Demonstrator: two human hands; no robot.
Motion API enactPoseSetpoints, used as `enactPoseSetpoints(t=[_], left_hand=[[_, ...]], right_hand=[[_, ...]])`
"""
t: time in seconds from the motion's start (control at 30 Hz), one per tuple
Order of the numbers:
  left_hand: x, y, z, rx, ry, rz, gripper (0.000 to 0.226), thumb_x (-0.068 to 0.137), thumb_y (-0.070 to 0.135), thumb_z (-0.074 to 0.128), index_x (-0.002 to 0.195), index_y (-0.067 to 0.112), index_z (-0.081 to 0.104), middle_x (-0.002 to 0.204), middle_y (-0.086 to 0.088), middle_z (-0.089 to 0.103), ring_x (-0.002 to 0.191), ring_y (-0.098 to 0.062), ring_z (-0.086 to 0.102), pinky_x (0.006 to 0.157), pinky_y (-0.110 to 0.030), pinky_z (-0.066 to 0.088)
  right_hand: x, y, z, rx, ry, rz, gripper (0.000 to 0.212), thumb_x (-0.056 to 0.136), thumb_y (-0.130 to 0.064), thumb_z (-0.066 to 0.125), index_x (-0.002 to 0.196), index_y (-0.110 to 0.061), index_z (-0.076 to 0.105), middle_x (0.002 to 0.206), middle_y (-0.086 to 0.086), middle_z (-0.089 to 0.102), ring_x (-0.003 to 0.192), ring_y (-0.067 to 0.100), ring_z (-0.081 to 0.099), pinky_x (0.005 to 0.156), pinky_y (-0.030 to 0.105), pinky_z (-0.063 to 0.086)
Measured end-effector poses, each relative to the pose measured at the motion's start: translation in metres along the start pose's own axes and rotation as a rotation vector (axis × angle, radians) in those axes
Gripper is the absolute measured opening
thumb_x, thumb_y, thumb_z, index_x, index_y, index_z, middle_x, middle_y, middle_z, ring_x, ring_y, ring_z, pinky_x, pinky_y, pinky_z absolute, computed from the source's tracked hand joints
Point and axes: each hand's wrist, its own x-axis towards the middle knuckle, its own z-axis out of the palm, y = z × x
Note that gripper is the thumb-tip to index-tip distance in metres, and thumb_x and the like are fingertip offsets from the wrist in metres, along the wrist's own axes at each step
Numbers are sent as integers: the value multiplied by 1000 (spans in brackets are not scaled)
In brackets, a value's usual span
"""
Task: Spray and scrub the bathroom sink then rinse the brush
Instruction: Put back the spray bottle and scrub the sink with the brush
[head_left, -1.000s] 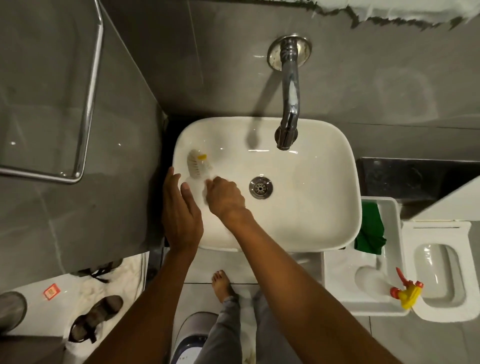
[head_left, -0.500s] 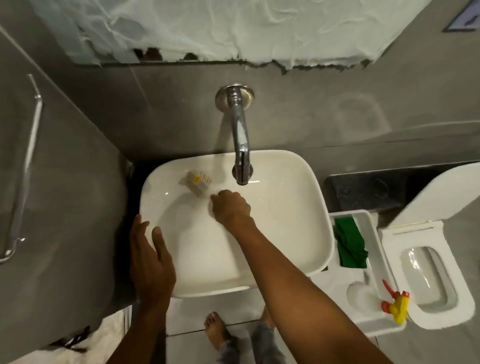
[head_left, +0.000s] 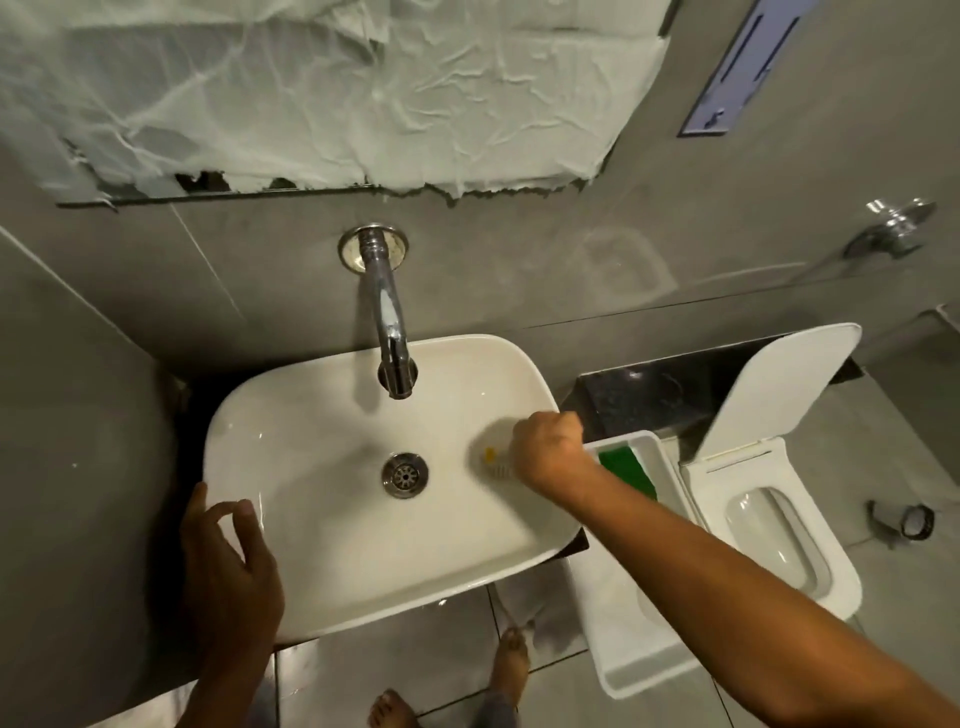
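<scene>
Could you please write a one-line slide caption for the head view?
Right hand scrubs the sink's right side with a brush; left hand steadies the rim.

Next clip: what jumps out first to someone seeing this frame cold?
The white sink fills the middle, with a chrome tap over it and the drain at its centre. The right hand presses a blurred brush against the basin's right side, while the left hand rests open at the front-left rim. Above, torn white sheeting covers the wall.
</scene>
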Motion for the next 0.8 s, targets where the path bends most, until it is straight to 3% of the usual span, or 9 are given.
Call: enactPoseSetpoints(t=[0.1,0.23,0.3,0.4,0.47,0.53,0.63,0.73,0.8], left_hand=[[-1,-1,-1,-7,1,11,46,111,40,39,121,-2,57,160,-25,47,147,-44,47,110,-55,43],[-1,-4,1,-3,-1,-8,38,114,32,45,120,-3,58,160,-25,47,146,-44,48,110,-53,44],[0,-3,0,-11,7,-14,38,113,30,45,121,-5,58,159,-26,48,146,-44,49,111,-54,44],[0,-5,1,7,32,-2,28,114,19,49,122,-6,58,156,-27,51,143,-45,52,111,-54,46],[0,-6,1,14,39,-7,27,112,16,49,123,-7,59,156,-27,52,141,-45,54,112,-51,46],[-1,-4,2,13,48,0,30,112,17,49,124,-9,60,155,-27,53,139,-45,56,110,-52,49],[0,-2,1,19,58,9,31,112,17,50,125,-9,60,156,-25,54,139,-43,57,110,-47,49],[-1,-3,1,11,71,30,29,112,17,52,124,-8,60,154,-24,55,139,-40,56,109,-31,42],[-1,-2,1,12,64,32,32,112,21,51,126,-7,59,155,-23,54,138,-41,57,108,-36,45]], right_hand=[[-24,-26,16,-61,-52,-128,34,106,-29,50,132,-21,70,138,-5,68,125,14,66,98,24,48],[-43,-67,19,30,-174,-226,39,107,-26,50,142,-15,62,148,6,61,136,28,59,107,36,47],[-48,-96,13,96,-244,-298,37,103,-22,56,138,-15,64,147,8,61,135,31,60,102,40,48],[-46,-154,21,445,-345,-342,31,98,-27,65,120,-6,74,136,16,69,123,35,68,88,39,52],[-46,-192,32,742,-366,-267,46,102,-42,60,129,-6,70,136,20,67,127,38,66,99,41,53],[-41,-211,36,939,-285,-158,54,105,-51,48,133,-7,65,138,19,65,129,39,64,105,43,51],[-12,-202,33,921,-165,-134,50,111,-41,37,138,-8,62,140,21,63,132,40,61,105,44,50],[28,-152,24,906,-70,-64,42,112,-24,34,141,-8,61,138,20,63,128,42,61,96,44,50],[50,-107,25,957,-75,79,44,112,-26,36,145,-6,57,144,19,60,134,39,58,103,44,49]])
